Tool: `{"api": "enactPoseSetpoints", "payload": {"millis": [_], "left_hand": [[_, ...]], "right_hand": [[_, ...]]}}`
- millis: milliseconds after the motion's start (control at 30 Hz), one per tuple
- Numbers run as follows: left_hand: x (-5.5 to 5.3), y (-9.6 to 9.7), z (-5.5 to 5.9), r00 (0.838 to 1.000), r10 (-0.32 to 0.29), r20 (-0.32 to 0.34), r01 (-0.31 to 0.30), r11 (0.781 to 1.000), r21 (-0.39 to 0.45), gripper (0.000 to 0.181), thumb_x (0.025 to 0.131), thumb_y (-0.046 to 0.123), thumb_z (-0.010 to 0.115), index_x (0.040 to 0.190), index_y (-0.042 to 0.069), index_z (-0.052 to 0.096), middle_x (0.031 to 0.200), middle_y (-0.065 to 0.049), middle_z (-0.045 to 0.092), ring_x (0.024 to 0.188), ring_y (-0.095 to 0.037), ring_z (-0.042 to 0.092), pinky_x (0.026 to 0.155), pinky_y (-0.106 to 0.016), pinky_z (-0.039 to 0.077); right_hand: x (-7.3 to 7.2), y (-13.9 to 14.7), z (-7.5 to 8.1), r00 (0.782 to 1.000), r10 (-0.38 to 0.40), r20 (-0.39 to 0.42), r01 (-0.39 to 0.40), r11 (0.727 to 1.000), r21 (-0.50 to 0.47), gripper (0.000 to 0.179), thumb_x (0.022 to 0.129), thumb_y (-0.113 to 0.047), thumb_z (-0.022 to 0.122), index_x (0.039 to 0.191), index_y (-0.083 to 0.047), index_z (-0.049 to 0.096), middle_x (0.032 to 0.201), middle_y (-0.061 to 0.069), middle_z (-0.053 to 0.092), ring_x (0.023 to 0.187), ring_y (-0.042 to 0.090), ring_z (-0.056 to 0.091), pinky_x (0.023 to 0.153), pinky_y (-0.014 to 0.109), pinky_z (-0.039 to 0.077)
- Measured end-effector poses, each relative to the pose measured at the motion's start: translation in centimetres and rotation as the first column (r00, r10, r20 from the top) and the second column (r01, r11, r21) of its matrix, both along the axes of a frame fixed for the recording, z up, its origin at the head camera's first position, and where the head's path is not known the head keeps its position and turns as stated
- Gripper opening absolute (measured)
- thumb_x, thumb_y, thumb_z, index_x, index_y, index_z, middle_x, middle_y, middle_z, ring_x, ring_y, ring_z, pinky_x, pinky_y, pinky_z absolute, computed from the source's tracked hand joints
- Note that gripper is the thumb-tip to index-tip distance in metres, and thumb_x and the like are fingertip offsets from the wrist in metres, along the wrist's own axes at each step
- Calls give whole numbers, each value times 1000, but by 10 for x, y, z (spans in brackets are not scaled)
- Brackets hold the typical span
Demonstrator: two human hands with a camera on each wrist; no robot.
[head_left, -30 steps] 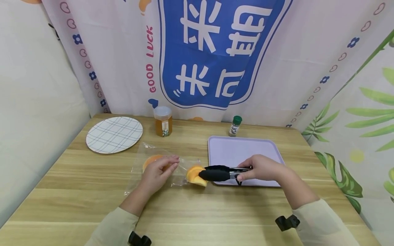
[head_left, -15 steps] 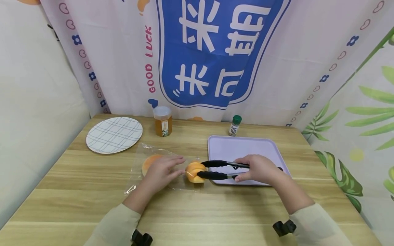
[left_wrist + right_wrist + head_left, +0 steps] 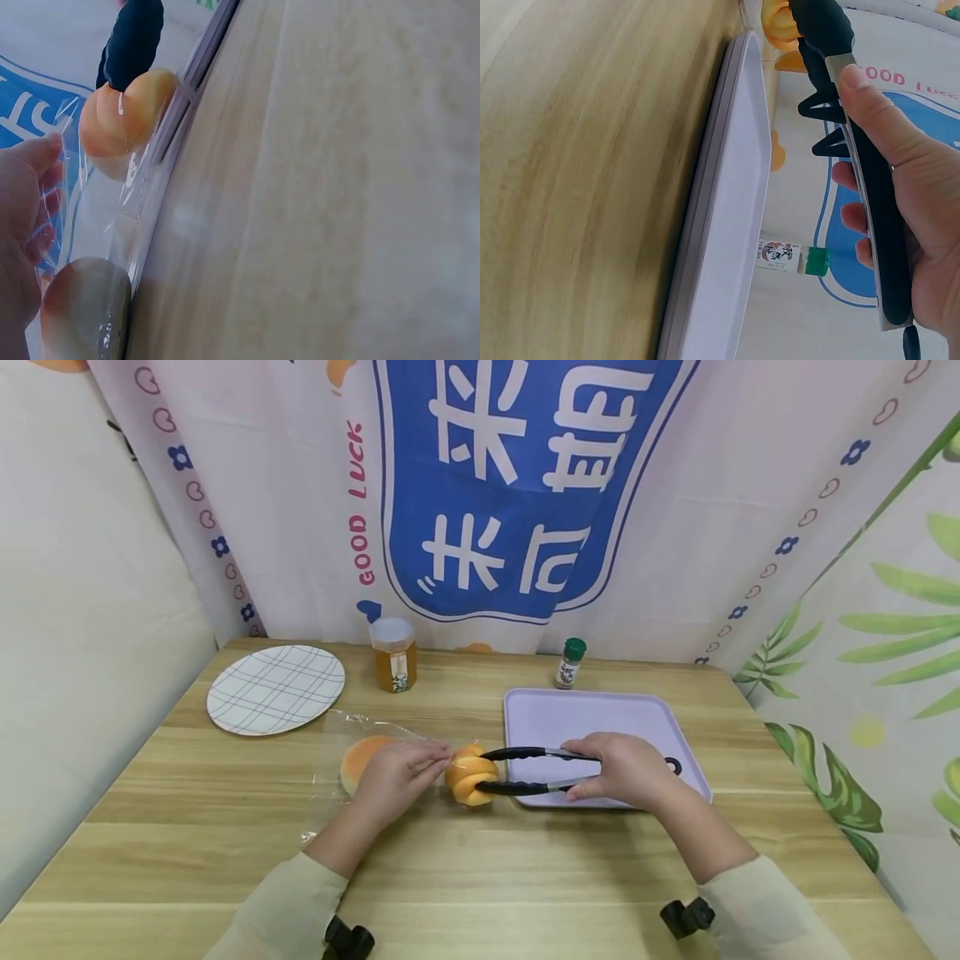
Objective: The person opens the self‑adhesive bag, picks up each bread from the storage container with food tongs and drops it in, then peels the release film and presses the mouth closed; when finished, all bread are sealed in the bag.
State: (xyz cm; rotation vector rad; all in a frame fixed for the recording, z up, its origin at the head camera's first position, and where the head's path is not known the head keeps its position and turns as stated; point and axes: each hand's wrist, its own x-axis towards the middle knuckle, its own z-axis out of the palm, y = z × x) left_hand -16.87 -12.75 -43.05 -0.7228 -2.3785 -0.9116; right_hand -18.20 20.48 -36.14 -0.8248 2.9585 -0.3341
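Fingers curled round black-and-silver metal tongs, others pinching a clear plastic bag

Head: the right hand grips the tongs, their tips on a golden twisted bun at the bag's end; the left hand pinches the bag. White cloth reads "GOOD LUCK".

Left wrist: a round browned bun lies inside the bag.

Right wrist: beyond a lavender tray, a green-capped shaker's label is illegible.

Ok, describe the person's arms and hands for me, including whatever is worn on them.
The left hand and right hand are bare, with no gloves. The left sleeve and right sleeve are pale cream and stop short of the wrists. A small black device sits by each cuff, left and right. No cables show.
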Motion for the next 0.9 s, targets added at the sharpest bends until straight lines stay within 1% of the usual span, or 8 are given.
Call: {"api": "enactPoseSetpoints", "payload": {"millis": [133, 200, 300, 433, 567, 700, 800, 900], "left_hand": [[1, -2, -1, 1000, -6, -18, 7, 998, 57, 13, 82, 8, 77, 95, 7, 77, 101, -7, 76, 97, -24, 73, 86, -40, 59], [2, -3, -2, 1000, -13, -20, 14, 998, 66, 13, 82, 8, 77, 95, 7, 77, 101, -8, 76, 98, -24, 72, 87, -40, 59], [3, -5, -1, 1000, -26, 2, 26, 998, 57, 13, 84, 9, 75, 97, 8, 77, 104, -8, 76, 100, -25, 72, 89, -41, 58], [5, -5, 1, 998, -25, 63, 21, 999, 49, 14, 87, 12, 73, 101, 8, 76, 107, -8, 75, 104, -25, 71, 93, -42, 57], [5, -5, 1, 999, -8, 54, 4, 997, 71, 14, 86, 11, 74, 100, 9, 76, 106, -7, 76, 104, -25, 71, 92, -41, 58], [6, -5, 1, 1000, -10, 16, 8, 997, 76, 13, 85, 11, 75, 98, 9, 77, 104, -7, 76, 103, -24, 72, 91, -40, 58], [7, -6, 2, 999, -19, 28, 17, 997, 73, 14, 85, 12, 74, 99, 10, 77, 105, -6, 76, 103, -23, 71, 92, -40, 57], [7, -6, 3, 999, -14, 42, 11, 997, 70, 13, 87, 13, 73, 100, 10, 76, 107, -6, 76, 105, -24, 71, 94, -41, 57]], "right_hand": [[-3, -2, 2, 992, -20, 123, 23, 999, -26, 68, 74, -52, 79, 127, -11, 66, 117, 6, 72, 108, 26, 66, 95, 49, 54], [-5, -3, 1, 977, -35, 209, 46, 998, -50, 64, 77, -53, 77, 124, -11, 68, 111, 3, 73, 101, 20, 67, 94, 47, 54], [-6, -3, -1, 957, -24, 288, 50, 996, -81, 58, 80, -55, 74, 118, -13, 70, 103, -2, 74, 90, 12, 63, 88, 43, 54], [-6, -5, -4, 963, -11, 271, 36, 995, -88, 59, 80, -57, 73, 118, -13, 70, 105, -2, 74, 90, 11, 63, 88, 43, 55], [-5, -7, -6, 975, -23, 221, 42, 996, -79, 64, 78, -57, 75, 122, -12, 68, 110, 2, 73, 97, 16, 65, 91, 46, 54], [-5, -11, -7, 962, -21, 272, 49, 994, -97, 58, 81, -57, 72, 118, -13, 70, 103, -4, 73, 90, 11, 63, 87, 41, 55], [-5, -13, -7, 949, 1, 315, 36, 993, -112, 51, 85, -57, 68, 114, -15, 72, 96, -8, 72, 83, 7, 59, 83, 37, 54], [-4, -14, -6, 950, 17, 311, 19, 993, -113, 48, 87, -56, 66, 112, -16, 72, 94, -8, 72, 83, 7, 59, 82, 36, 54]]}}
